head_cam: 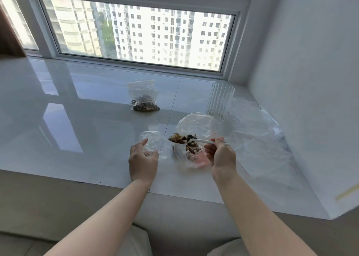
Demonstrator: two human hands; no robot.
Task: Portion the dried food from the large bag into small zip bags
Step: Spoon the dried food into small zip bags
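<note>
Head view, downward over hands

Both forearms and hands are bare, without sleeves or jewellery.

You face a wide white-framed window onto daylit apartment towers (trees between them), above a glossy white sill ledge mirroring the panes; a white wall stands right.
</note>
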